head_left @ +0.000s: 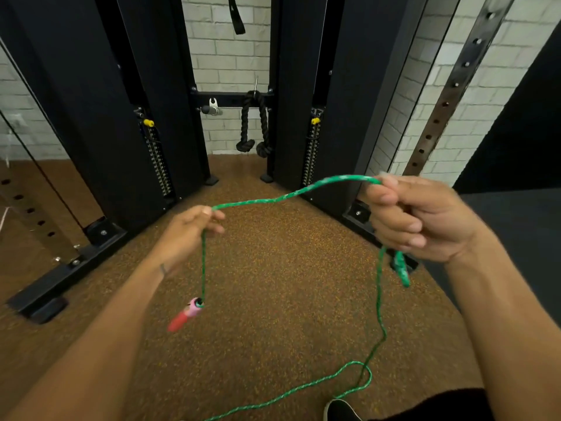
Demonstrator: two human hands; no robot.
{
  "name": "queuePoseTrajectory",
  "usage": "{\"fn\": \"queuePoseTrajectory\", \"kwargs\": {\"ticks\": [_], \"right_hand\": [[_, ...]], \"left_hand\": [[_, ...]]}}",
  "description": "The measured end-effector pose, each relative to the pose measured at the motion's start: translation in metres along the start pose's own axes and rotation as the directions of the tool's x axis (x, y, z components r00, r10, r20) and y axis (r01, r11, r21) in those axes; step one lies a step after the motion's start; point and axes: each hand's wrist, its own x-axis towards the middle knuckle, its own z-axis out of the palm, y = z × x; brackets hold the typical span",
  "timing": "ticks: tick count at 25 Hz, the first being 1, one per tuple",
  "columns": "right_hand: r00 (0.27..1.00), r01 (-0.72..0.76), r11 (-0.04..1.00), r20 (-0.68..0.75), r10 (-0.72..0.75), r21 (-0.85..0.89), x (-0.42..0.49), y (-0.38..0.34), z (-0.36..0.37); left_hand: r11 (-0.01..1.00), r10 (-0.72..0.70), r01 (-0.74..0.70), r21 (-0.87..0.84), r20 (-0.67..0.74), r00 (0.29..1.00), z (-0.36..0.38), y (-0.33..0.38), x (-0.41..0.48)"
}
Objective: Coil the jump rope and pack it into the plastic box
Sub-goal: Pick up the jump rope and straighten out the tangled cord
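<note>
no readable text, labels, numbers anywhere

A white-painted brick wall [226, 65] fills the upper centre of the frame. In front of it stand the black columns of a cable machine [76, 101], with yellow pins [148, 123] in the weight stacks. A black braided rope attachment [253, 126] hangs from the crossbar between the columns. A perforated steel upright [449, 98] leans across the upper right. The speckled brown rubber floor [273, 284] covers the lower frame.
</note>
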Motion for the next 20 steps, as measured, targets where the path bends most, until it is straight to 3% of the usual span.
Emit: {"fn": "queuePoseTrajectory", "kwargs": {"ticks": [1, 4, 6, 8, 10, 12, 14, 15, 18, 20], "right_hand": [[0.999, -0.008, 0.999, -0.043, 0.006, -0.042, 0.009, 0.009, 0.01], [0.977, -0.099, 0.968, -0.209, 0.05, -0.23, 0.037, 0.038, 0.032], [0.962, -0.125, 0.963, -0.266, 0.059, -0.237, 0.049, 0.048, 0.034], [0.951, -0.238, 0.911, -0.272, 0.148, -0.337, 0.049, 0.049, 0.027], [0.925, -0.368, 0.779, -0.288, 0.25, -0.507, 0.042, 0.048, 0.017], [0.901, -0.376, 0.783, -0.394, 0.183, -0.496, 0.034, 0.046, 0.003], [0.859, -0.297, 0.837, -0.511, 0.023, -0.46, 0.027, 0.043, -0.017], [0.844, -0.273, 0.837, -0.536, -0.028, -0.474, 0.024, 0.043, -0.025], [0.853, -0.196, 0.889, -0.518, -0.054, -0.414, 0.021, 0.049, -0.036], [0.883, -0.046, 0.955, -0.459, -0.098, -0.292, 0.021, 0.049, -0.033]], "left_hand": [[0.999, 0.044, -0.045, 0.013, 0.091, 0.995, 0.011, 0.009, -0.008], [0.973, 0.213, -0.164, -0.164, 0.347, 0.913, 0.044, 0.048, -0.031], [0.947, 0.319, -0.269, -0.177, 0.412, 0.853, 0.058, 0.069, -0.043], [0.922, 0.385, -0.372, -0.105, 0.33, 0.862, 0.055, 0.076, -0.04], [0.921, 0.388, -0.389, -0.034, 0.198, 0.9, 0.034, 0.071, -0.025], [0.953, 0.286, -0.292, -0.085, -0.077, 0.955, 0.004, 0.058, -0.008], [0.931, 0.094, -0.22, -0.293, -0.39, 0.916, -0.024, 0.046, 0.005], [0.908, 0.021, -0.207, -0.363, -0.454, 0.891, -0.033, 0.042, 0.008], [0.943, -0.079, -0.05, -0.33, -0.366, 0.927, -0.035, 0.027, 0.011], [0.99, -0.087, 0.061, -0.13, -0.207, 0.975, -0.028, 0.018, 0.01]]}}
